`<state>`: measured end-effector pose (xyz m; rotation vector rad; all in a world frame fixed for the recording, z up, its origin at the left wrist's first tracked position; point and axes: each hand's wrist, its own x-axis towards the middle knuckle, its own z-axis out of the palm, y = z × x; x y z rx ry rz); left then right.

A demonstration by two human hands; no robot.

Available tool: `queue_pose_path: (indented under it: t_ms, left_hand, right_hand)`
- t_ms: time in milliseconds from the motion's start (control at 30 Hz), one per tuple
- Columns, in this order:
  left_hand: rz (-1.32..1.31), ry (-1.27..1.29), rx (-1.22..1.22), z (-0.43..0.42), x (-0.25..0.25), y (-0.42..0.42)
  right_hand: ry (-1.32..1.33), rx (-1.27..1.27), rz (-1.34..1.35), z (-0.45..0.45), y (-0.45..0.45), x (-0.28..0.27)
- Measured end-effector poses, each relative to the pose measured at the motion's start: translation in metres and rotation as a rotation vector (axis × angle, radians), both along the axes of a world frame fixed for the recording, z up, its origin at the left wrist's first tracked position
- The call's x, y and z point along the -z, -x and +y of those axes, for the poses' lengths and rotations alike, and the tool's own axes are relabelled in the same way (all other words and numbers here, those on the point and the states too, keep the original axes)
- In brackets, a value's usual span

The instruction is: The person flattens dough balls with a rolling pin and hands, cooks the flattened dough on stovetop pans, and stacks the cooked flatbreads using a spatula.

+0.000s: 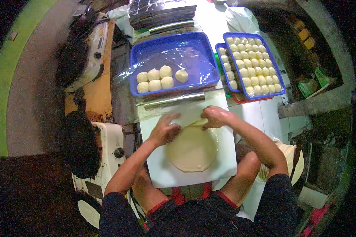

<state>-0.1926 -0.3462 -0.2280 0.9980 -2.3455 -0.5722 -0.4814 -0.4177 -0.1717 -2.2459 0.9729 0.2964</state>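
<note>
A thin round sheet of dough (191, 152) lies on the white board (156, 173) in front of me. Its far edge is lifted and folded into a narrow strip. My right hand (216, 117) pinches this folded edge at its right end. At the left end of the fold is my left hand (166, 128), slightly blurred, its fingers spread close to the dough's edge. Whether the left fingertips touch the dough is hard to make out.
Beyond the board, a blue tray (134, 63) holds several dough balls (155, 85) under clear plastic film. Another blue tray (281, 87) full of dough balls rests partly over a second one at right. Black-topped stoves (106, 138) stand at left.
</note>
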Motion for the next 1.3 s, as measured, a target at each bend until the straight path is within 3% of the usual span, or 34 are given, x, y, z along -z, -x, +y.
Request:
queue_pose_path:
  t_ms: [33,67,100,167,200,233,300,333,433,467,567,700,767,833,900,933,1000,1033,1067,1100,1133,1167,1233,1267,1300]
  left_hand:
    - [0.021,0.007,0.022,0.008,0.000,0.001]
    - [0.065,0.031,0.027,0.015,0.004,0.004]
    - [0.101,-0.174,-0.070,0.027,0.012,0.005]
    - [0.182,-0.569,-0.262,0.050,0.020,0.009]
    - [0.292,-0.449,-0.312,0.057,0.006,0.017]
    - [0.297,-0.484,-0.381,0.059,0.000,0.022]
    - [0.311,-0.559,-0.532,0.073,-0.002,0.027]
    - [0.299,-0.484,-0.501,0.075,0.025,0.022]
    - [0.328,-0.932,-0.446,0.095,0.001,0.016]
    - [0.527,-1.060,-0.352,0.105,0.036,0.009]
    - [0.661,-1.634,-0.271,0.138,0.019,-0.009]
    - [0.622,-1.988,-0.334,0.175,-0.056,-0.034]
    - [0.614,-2.042,-0.392,0.192,-0.094,-0.057]
    - [0.695,-1.927,-0.409,0.200,-0.113,-0.102]
    - [0.757,-1.716,-0.468,0.203,-0.131,-0.163]
    - [0.780,-1.589,-0.517,0.200,-0.148,-0.195]
    - [0.829,-1.315,-0.689,0.195,-0.222,-0.247]
    - [0.843,-1.171,-0.791,0.191,-0.261,-0.271]
    - [0.727,-0.996,-0.854,0.186,-0.284,-0.302]
    - [0.612,-0.811,-0.884,0.184,-0.309,-0.329]
    - [0.425,-0.612,-0.928,0.178,-0.322,-0.362]
    - [0.553,-0.451,-0.903,0.182,-0.343,-0.369]
    - [0.290,-0.192,-1.012,0.176,-0.349,-0.410]
    - [0.264,-0.135,-1.030,0.180,-0.344,-0.411]
    - [0.237,-0.079,-1.046,0.184,-0.336,-0.407]
  right_hand:
    - [-0.070,-0.125,0.070,-0.008,0.006,-0.001]
    - [-0.252,-0.111,-0.171,-0.007,0.009,0.000]
    - [-0.431,-0.095,-0.411,-0.005,0.018,0.008]
    - [-0.981,0.161,-0.622,0.018,0.021,0.043]
    - [-0.863,0.230,-0.581,0.028,0.025,0.047]
    - [-0.752,0.300,-0.532,0.039,0.028,0.050]
    - [-1.165,0.391,-0.752,0.066,0.021,0.030]
    - [-1.189,0.355,-0.726,0.076,0.021,0.017]
    - [-1.150,0.323,-0.612,0.104,0.016,0.001]
    - [-1.087,0.269,-0.585,0.112,0.013,0.002]
    - [-1.156,0.195,-0.514,0.128,-0.007,-0.045]
    - [-1.274,0.135,-0.339,0.139,-0.059,-0.097]
    - [-1.106,0.011,-0.290,0.136,-0.102,-0.119]
    - [-1.003,-0.094,-0.270,0.128,-0.152,-0.144]
    - [-0.639,-0.310,-0.318,0.105,-0.209,-0.137]
    - [-0.837,-0.203,-0.288,0.090,-0.241,-0.138]
    - [-0.706,-0.203,-0.335,0.091,-0.298,-0.221]
    - [-0.333,-0.363,-0.348,0.086,-0.324,-0.251]
    - [-0.535,-0.216,-0.448,0.079,-0.348,-0.261]
    - [-0.295,-0.350,-0.525,0.061,-0.378,-0.267]
    - [-0.332,-0.340,-0.530,0.065,-0.394,-0.298]
    - [-0.276,-0.424,-0.663,0.055,-0.414,-0.302]
    - [-0.251,-0.408,-0.611,0.052,-0.444,-0.322]
    - [-0.048,-0.471,-0.744,0.043,-0.460,-0.303]
    - [0.069,-0.468,-0.615,0.052,-0.465,-0.303]
